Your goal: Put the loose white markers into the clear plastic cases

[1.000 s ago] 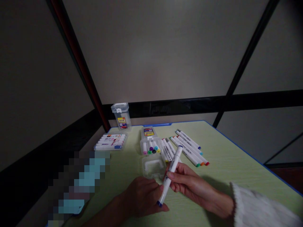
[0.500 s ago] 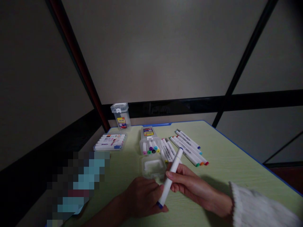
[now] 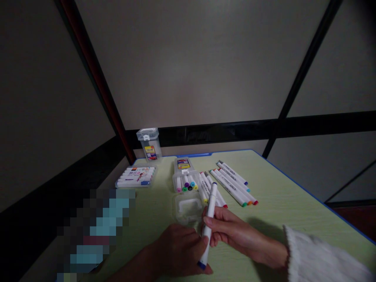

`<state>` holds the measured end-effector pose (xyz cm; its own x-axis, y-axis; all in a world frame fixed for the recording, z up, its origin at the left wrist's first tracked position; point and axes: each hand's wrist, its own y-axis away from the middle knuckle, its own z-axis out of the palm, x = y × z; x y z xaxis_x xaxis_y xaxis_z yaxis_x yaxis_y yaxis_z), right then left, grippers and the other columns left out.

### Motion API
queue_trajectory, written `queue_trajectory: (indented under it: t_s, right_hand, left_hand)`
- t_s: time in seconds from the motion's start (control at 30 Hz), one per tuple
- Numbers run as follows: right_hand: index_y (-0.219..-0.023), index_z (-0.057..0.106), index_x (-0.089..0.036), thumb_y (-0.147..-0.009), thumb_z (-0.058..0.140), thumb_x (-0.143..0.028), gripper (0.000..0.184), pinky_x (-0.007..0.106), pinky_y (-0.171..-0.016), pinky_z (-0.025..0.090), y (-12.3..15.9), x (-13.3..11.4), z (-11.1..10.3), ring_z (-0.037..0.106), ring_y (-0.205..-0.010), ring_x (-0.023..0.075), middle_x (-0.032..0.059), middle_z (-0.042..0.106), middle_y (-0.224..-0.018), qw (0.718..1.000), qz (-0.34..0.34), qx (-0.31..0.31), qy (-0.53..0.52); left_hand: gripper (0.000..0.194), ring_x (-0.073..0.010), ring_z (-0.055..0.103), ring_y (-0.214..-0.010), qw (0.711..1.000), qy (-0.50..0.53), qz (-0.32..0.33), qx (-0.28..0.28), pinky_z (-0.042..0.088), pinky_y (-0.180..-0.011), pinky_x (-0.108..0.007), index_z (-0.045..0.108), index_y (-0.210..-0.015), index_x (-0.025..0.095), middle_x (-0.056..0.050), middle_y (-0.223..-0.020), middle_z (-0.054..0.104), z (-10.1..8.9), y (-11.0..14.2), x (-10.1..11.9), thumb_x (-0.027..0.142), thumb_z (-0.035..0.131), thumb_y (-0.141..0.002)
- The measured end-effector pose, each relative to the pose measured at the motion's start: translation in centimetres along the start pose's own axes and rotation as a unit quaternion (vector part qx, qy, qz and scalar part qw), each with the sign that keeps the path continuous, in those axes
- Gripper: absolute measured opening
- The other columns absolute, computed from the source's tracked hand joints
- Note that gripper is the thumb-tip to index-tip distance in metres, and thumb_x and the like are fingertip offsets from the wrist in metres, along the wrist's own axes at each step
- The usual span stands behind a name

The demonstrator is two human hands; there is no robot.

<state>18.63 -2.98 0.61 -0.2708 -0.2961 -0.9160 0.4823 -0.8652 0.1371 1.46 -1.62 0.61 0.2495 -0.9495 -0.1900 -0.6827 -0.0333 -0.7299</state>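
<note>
A white marker (image 3: 210,207) with dark blue ends stands nearly upright between my hands, its lower end nearest me. My right hand (image 3: 229,231) pinches its middle between thumb and fingers. At the lower end, my left hand (image 3: 185,250) is closed around the barrel, the thumb lying against it just above the blue end. Behind the hands lies a clear plastic case (image 3: 185,174), its lid (image 3: 188,207) folded open toward me. Several markers with coloured ends sit inside it. More white markers (image 3: 232,184) lie loose to its right, partly covered by the held one.
An upright clear case (image 3: 151,145) with a yellow label stands at the back left. In front of it lies a flat pack of markers (image 3: 136,177). A pixelated pale blue object (image 3: 108,215) is at the left edge of the green table (image 3: 293,211). Wall panels rise behind.
The marker has turned more upright, its top end moving left and its lower end slightly right and toward me. Both hands stay on it.
</note>
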Motion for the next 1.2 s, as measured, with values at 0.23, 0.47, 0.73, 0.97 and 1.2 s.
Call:
queue_trajectory:
  t_s: [0.23,0.47,0.73,0.97,1.2]
  right_hand:
    - [-0.067,0.055,-0.016,-0.071,0.059,-0.059,0.044,0.020,-0.052,0.039,0.2,0.4,0.2,0.050,-0.054,0.0077,-0.0031,0.054,-0.059,0.997,0.001,-0.022,0.074]
    - [-0.061,0.054,-0.017,-0.073,0.047,-0.067,0.052,0.022,-0.050,0.039,0.2,0.2,0.3,0.048,-0.051,0.0097,-0.0023,0.051,-0.054,0.986,-0.029,-0.039,0.157]
    - [-0.057,0.051,-0.016,-0.078,0.046,-0.063,0.052,0.020,-0.044,0.033,-0.4,0.9,-0.3,0.042,-0.044,0.0069,-0.0045,0.046,-0.049,0.983,-0.045,-0.058,0.170]
    - [-0.059,0.049,-0.016,-0.079,0.048,-0.060,0.048,0.020,-0.044,0.032,-0.5,1.0,-0.5,0.041,-0.045,0.0064,-0.0048,0.046,-0.051,0.983,-0.041,-0.080,0.163]
    - [-0.062,0.050,-0.017,-0.078,0.049,-0.061,0.047,0.021,-0.045,0.032,-0.7,1.3,-0.7,0.042,-0.046,0.0067,-0.0052,0.046,-0.052,0.982,-0.059,-0.081,0.158]
  left_hand:
    - [0.027,-0.0087,0.050,-0.037,0.999,0.007,0.033,-0.016,0.026,-0.032,-0.024,0.051,-0.084,0.012,0.005,-0.048,0.056,0.1,0.4,0.3,0.034,0.038,-0.093]
    - [0.013,-0.0080,0.057,-0.042,0.998,0.037,0.046,-0.019,0.035,-0.035,-0.021,0.055,-0.088,0.011,0.003,-0.050,0.061,0.0,0.6,0.3,0.022,0.049,-0.088]
    - [0.012,-0.0119,0.064,-0.058,0.996,0.069,0.047,-0.029,0.043,-0.042,-0.023,0.059,-0.091,0.004,-0.003,-0.064,0.069,-0.8,-0.4,0.2,0.011,0.050,-0.086]
    - [0.021,-0.0125,0.064,-0.059,0.996,0.082,0.041,-0.014,0.043,-0.040,-0.024,0.059,-0.093,0.004,-0.004,-0.070,0.070,-0.9,-0.5,-0.1,0.015,0.040,-0.092]
    - [0.019,-0.0134,0.066,-0.061,0.997,0.074,0.025,0.001,0.051,-0.048,-0.022,0.057,-0.096,0.005,-0.005,-0.068,0.070,-0.2,0.2,-0.4,0.015,0.042,-0.091]
